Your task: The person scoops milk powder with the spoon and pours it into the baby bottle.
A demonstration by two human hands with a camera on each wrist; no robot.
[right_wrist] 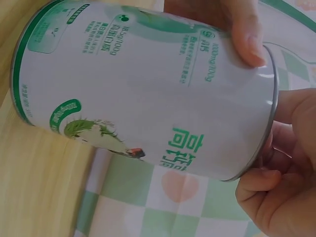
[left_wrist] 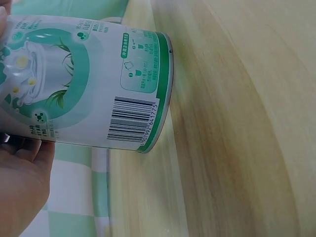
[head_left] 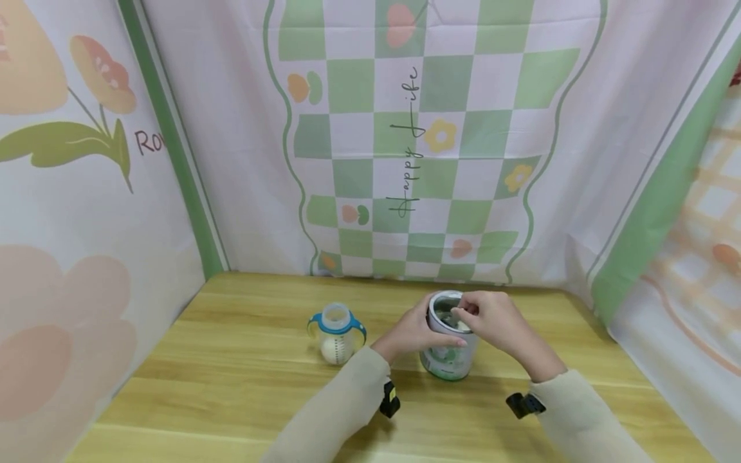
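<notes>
An open milk powder tin [head_left: 447, 363], white with green print, stands on the wooden table. My left hand [head_left: 418, 331] grips it around the upper side, thumb across the front near the rim. The fingers of my right hand [head_left: 492, 318] are curled together and reach into the tin's mouth at its right side. They seem to pinch a small pale thing, mostly hidden by the fingers and the rim. In the right wrist view, the right hand [right_wrist: 284, 182] is bent close against the metal rim. The left wrist view shows the tin's barcode side [left_wrist: 132, 121].
Left of the tin stands a baby bottle [head_left: 336, 347] with blue handles, its top uncovered and something whitish inside. The wooden table [head_left: 243, 373] runs back to a green-and-white checked curtain [head_left: 393, 148]. More printed curtains hang at both sides.
</notes>
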